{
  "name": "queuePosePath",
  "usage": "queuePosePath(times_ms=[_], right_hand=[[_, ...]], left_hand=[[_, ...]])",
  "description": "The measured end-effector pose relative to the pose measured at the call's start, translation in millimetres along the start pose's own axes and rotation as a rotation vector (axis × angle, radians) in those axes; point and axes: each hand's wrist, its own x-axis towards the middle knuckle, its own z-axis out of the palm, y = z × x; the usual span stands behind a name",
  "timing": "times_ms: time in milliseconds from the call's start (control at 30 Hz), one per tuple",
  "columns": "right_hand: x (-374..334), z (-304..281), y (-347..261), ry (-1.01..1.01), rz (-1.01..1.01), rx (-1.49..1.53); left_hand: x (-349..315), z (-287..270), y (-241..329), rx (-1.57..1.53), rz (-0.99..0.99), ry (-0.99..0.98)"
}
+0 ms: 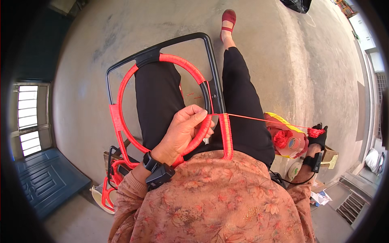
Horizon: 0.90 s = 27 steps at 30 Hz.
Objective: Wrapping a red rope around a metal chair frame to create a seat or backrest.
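A black frame [174, 39] with a ring [184, 64] inside it lies across my lap. Red cord is wound closely round most of the ring and parts of the side bars; a stretch of the ring's right side is bare black. My left hand [182, 127] is closed on the ring at the lower end of this bare stretch, thumb and forefinger pinching the cord there. From that pinch the red cord [251, 118] runs taut to the right. Out at arm's length, my right hand [319, 138], in a black glove, grips a small bundle of red cord [315, 132].
A clear bag with a yellow edge [298, 150] holding red cord lies by my right thigh, near a cardboard box [331, 158]. Another red-wrapped frame piece [107, 196] is at my left. A blue panel [50, 180] lies farther left, and a black plastic bag [298, 5] ahead.
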Motion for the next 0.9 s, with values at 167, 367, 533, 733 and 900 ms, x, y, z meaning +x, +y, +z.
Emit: queuePosePath(times_ms=[167, 367, 533, 733, 900], right_hand=[[42.8, 189.6, 172.5, 0.074, 0.039, -1.092], [58.5, 219.5, 370.9, -0.937, 0.491, -1.777], [72.3, 231.2, 414.3, -0.580, 0.648, -1.411], [75.1, 242.6, 418.3, -0.512, -0.244, -1.631], [62.9, 280.2, 445.4, -1.233, -0.542, -2.088]], left_hand=[[8.3, 12.5, 3.2, -0.100, 0.038, 0.026], [7.0, 4.8, -5.3, 0.126, 0.071, 0.072], [-1.3, 0.8, -1.7, 0.295, 0.129, 0.099], [-5.2, 9.8, -3.4, 0.585, 0.928, 0.393], [-14.4, 9.7, -2.8, 0.782, 0.984, 0.330]])
